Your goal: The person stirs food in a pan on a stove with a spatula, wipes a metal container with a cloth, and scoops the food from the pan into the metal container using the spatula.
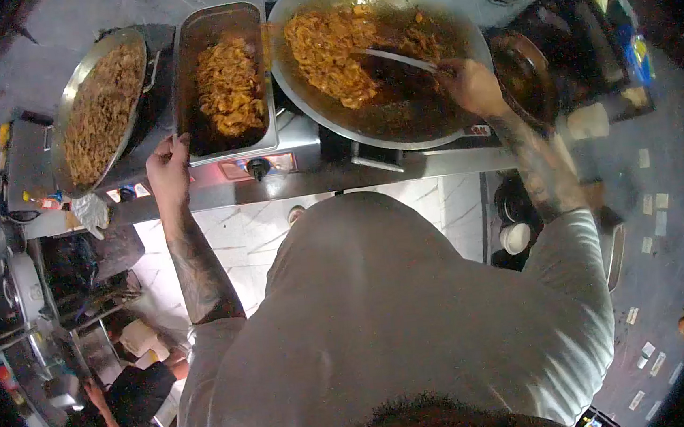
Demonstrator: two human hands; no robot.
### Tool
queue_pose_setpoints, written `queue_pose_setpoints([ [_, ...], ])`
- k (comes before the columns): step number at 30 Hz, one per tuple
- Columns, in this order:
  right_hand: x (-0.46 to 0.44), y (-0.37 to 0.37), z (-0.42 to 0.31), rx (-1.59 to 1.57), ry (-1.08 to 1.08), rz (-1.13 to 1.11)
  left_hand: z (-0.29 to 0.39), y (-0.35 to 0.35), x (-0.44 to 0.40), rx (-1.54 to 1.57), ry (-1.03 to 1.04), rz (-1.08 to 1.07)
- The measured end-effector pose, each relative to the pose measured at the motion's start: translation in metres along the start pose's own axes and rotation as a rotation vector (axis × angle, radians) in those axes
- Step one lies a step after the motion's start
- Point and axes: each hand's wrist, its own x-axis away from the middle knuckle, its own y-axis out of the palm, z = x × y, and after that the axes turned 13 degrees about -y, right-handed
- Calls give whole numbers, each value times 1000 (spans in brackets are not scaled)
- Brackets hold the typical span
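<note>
My right hand [471,87] is closed round the handle of a metal utensil [398,59], whose far end lies at the saucy food [333,60] in a large round pan [464,24]. The food is heaped on the pan's left side, with dark sauce on the right. My left hand [169,159] pinches the near left corner of a rectangular metal tray [231,154]. Similar orange-brown pieces [231,89] lie in that tray, with dark liquid around them.
An oval pan of browned food [105,104] stands at the far left. Right of the large pan are a dark pot [525,75] and a black tray [570,31]. A stove knob [257,169] sits on the front edge. Another person's arm [116,420] shows at lower left.
</note>
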Motion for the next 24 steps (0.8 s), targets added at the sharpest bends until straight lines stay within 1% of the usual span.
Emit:
queue_pose_setpoints([
  [1, 1, 3, 2, -2, 8, 2, -4, -2, -3, 1, -9, -7],
  [3, -4, 8, 7, 145, -45, -19, -8, 0, -7, -2, -16, -20],
  [6, -18, 5, 5, 114, -43, -2, -3, 2, -2, 65, 38, -47],
  [7, -24, 8, 11, 108, -37, 3, 8, 6, 6, 66, -29, -7],
  [8, -31, 9, 20, 71, -26, -63, 14, 8, 10, 68, -95, 35],
  [9, -34, 10, 24, 36, -18, -128, 11, 6, 5, 65, -87, 32],
  [10, -33, 9, 23, 35, -14, -122, 2, 2, -2, 86, -51, -1],
  [12, -34, 8, 16, 36, 105, -86, -8, 0, -9, 108, -17, -34],
  [15, -25, -3, -5, -47, 80, -26, -15, -2, -14, 118, 18, -60],
  [18, -19, -13, -24, -132, 38, 13, -14, -3, -14, 96, 98, -55],
  [19, -19, -10, -24, -162, 26, 26, -10, -2, -11, 73, 60, -53],
  [21, -26, -2, -15, -77, 235, -148, -6, -1, -8, 47, 24, -55],
  [22, -23, -4, -16, -80, 238, -147, -7, -1, -9, 62, 21, -54],
  [24, -17, -12, -20, -158, 121, 56, -5, -2, -7, 77, 19, -52],
])
